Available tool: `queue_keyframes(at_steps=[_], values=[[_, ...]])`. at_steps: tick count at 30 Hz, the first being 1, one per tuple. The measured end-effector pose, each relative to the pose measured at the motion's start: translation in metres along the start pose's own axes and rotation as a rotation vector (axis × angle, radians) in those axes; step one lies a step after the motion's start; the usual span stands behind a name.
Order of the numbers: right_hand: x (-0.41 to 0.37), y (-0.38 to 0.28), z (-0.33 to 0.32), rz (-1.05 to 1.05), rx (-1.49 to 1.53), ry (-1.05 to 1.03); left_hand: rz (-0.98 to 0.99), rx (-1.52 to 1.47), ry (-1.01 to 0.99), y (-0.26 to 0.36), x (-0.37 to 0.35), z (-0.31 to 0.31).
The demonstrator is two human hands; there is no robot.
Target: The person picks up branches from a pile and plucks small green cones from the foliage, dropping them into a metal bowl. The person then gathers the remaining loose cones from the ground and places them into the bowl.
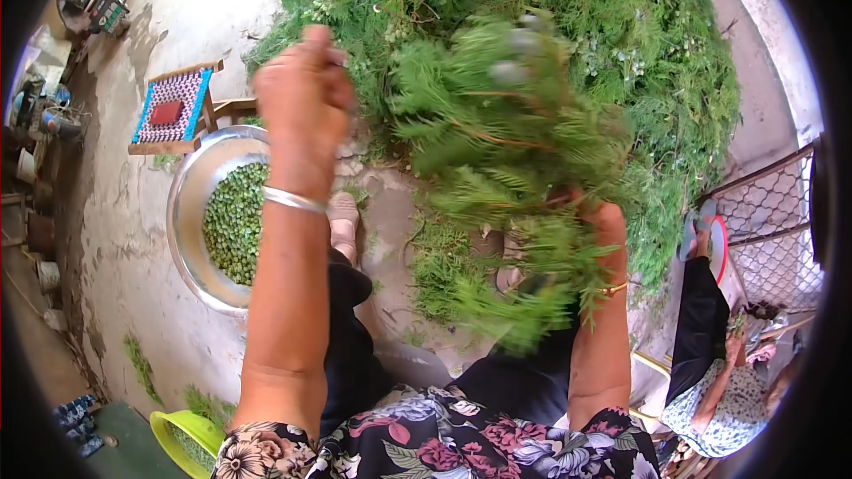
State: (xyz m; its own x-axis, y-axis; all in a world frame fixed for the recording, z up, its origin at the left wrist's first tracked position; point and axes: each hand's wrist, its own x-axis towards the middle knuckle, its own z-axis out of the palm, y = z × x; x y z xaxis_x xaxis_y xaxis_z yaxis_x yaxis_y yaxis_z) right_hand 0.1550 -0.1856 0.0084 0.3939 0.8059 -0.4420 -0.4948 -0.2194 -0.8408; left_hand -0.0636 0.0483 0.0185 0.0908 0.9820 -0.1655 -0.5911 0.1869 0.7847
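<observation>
Two grips operate apart. My right grip [603,218] appears clamped on a leafy branch [506,137], held up before the pile [666,53]; foliage hides most of the fingers. My left grip [306,89] is raised clear of the branch, fingers curled together; I cannot tell whether it holds anything. Left of my legs, the bowl [184,222] contains green berries [232,226]. For best control, I should secure the branch by its stem, steady my right wrist, and avoid crushing the foliage.
</observation>
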Motion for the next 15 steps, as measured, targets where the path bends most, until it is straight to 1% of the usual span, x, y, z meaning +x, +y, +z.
queue_keyframes(at_steps=[1, 2, 3, 4, 5, 6, 7, 8, 9, 10, 12, 13, 15], values=[[0.003, 0.009, -0.013, -0.022, 0.300, -0.190, -0.060, -0.170, -0.064, 0.013, 0.016, -0.016], [0.015, 0.017, -0.033, -0.034, 0.295, -0.182, -0.125, -0.345, -0.134, 0.022, 0.028, -0.027], [0.027, 0.024, -0.055, 0.147, 0.307, -0.224, -0.228, -0.477, -0.216, 0.022, 0.029, -0.033], [0.028, 0.018, -0.054, 0.330, 0.318, -0.263, -0.239, -0.487, -0.227, 0.018, 0.021, -0.028], [0.017, 0.033, -0.043, -0.056, 0.506, -0.241, -0.326, -0.432, -0.273, 0.014, 0.010, -0.024], [0.013, 0.030, -0.026, -0.061, 0.497, -0.230, -0.411, -0.374, -0.315, 0.009, 0.002, -0.021], [0.011, 0.026, -0.013, -0.061, 0.692, -0.320, -0.418, -0.335, -0.356, 0.000, 0.000, -0.021], [0.012, 0.022, -0.007, -0.061, 0.887, -0.414, -0.425, -0.344, -0.356, -0.005, -0.004, -0.020], [0.025, 0.021, -0.012, 0.090, 0.836, -0.587, -0.438, -0.299, -0.349, -0.008, -0.009, -0.015], [0.028, 0.018, -0.018, 0.091, 0.831, -0.582, -0.451, -0.253, -0.342, -0.012, -0.013, -0.010], [0.026, 0.007, -0.018, -0.082, 0.437, -0.709, -0.448, -0.230, -0.345, -0.017, -0.021, -0.002], [0.026, 0.009, -0.014, -0.079, 0.432, -0.708, -0.456, -0.201, -0.371, -0.018, -0.024, 0.001], [0.024, 0.016, -0.005, -0.321, 0.590, -0.629, -0.466, -0.136, -0.389, -0.017, -0.032, 0.010]])
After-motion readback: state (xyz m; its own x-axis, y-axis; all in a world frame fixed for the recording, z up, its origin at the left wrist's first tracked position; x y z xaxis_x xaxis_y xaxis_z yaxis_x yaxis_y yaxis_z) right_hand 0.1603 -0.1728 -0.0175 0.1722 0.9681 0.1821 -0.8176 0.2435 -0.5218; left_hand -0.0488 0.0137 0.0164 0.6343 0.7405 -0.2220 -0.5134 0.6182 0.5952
